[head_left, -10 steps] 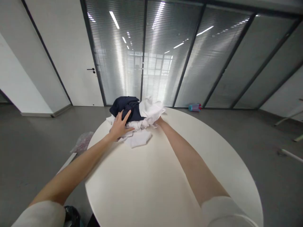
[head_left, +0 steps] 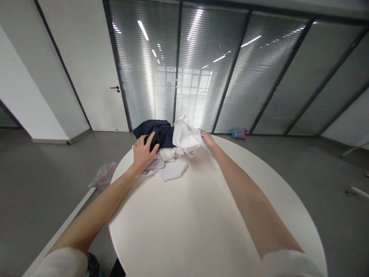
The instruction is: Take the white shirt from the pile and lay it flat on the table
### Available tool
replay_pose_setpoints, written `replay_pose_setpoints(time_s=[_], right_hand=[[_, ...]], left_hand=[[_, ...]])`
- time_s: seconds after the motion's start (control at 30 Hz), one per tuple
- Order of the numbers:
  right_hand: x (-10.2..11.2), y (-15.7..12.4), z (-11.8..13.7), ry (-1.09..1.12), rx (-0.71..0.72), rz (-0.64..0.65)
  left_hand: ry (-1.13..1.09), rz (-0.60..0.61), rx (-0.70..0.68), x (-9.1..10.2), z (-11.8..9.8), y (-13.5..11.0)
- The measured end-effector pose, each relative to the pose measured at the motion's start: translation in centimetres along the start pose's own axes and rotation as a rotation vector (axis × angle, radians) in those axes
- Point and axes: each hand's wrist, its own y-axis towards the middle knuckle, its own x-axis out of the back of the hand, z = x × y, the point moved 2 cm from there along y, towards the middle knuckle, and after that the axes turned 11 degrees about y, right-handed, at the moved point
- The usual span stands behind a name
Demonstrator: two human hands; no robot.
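Fingers splayed, the left hand touched navy cloth; white cloth obscured the right hand's fingertips, their grip unclear.

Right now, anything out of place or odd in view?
Yes: the blue-and-red container on the floor near the glass wall appears tipped on its side. The cloth pile is rumpled; no spill visible.

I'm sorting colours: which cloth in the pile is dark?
The navy cloth at back left, by the left hand; the other visible cloths look white or pale.
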Motion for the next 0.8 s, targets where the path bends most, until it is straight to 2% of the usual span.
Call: replay_pose_setpoints(time_s=[0.07,0.1,0.23,0.33,0.43,0.5,0.6,0.73,0.8], right_hand=[[0.5,-0.7,0.8,0.05,-0.043,-0.012],[0.1,-1.2,1.2,0.044,-0.031,0.018],[-4.7,-4.7,2.9,-0.166,0.161,0.25],[-7.8,-7.3,3.4,-0.198,0.19,0.283],[-8.6,-8.7,3.9,-0.217,0.2,0.275],[-7.9,-8.9,4.5,-0.228,0.207,0.266],[-5.4,-8.8,5.5,-0.239,0.221,0.254],[-0.2,-10.2,5.8,-0.226,0.248,0.226],[2.7,-12.0,5.2,-0.183,0.25,0.208]], left_hand=[[-0.017,-0.051,0.047,0.3,0.5,0.3],[-0.03,-0.066,0.054,0.2,0.6,0.4],[-0.125,-0.038,-0.033,-1.1,0.9,0.5],[-0.139,0.037,-0.126,-2.0,0.7,0.3],[-0.103,0.054,-0.145,-2.3,0.5,0.0],[-0.087,0.028,-0.128,-2.2,0.4,-0.1],[-0.058,-0.05,-0.083,-1.6,0.6,-0.2],[-0.045,-0.212,0.006,0.0,1.2,0.0],[-0.095,-0.263,-0.019,1.0,0.6,0.0]])
